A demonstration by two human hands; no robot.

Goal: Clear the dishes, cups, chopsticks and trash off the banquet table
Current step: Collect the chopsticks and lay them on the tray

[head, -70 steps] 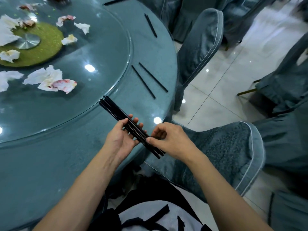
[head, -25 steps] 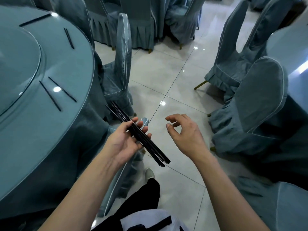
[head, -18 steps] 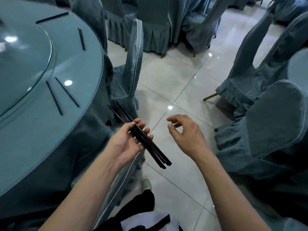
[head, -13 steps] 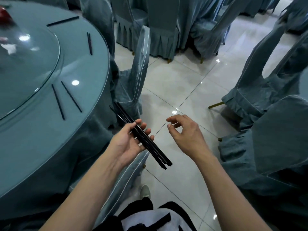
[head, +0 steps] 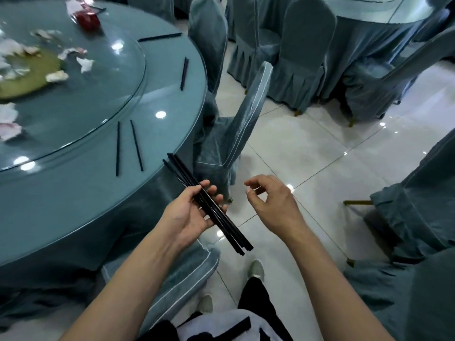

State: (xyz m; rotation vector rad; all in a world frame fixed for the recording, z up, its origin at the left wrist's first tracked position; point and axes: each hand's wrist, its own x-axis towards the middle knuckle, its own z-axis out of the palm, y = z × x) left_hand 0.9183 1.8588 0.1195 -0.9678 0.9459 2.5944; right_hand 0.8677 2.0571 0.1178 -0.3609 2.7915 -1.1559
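Your left hand (head: 194, 212) grips bundle of black chopsticks (head: 209, 205) near mid-length, thumb across top, fingers curled beneath; ends stick out both ways. Your right hand (head: 273, 205) holds nothing, fingers loosely curled, just beside bundle, not touching. Loose pair (head: 128, 146) lies on banquet table (head: 73, 193) near rim, sticks splayed apart. Further pair (head: 184, 73) beyond. Crumpled napkins (head: 57, 76) on glass turntable (head: 103, 99). Judgement: sticks light, stiff, smooth, likely slippery. Pinch both at middle so neither rolls off edge.

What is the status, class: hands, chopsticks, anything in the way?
Left hand grips chopstick bundle; right hand empty, loosely curled. Loose pair on table nearby. Chair beside the table edge.
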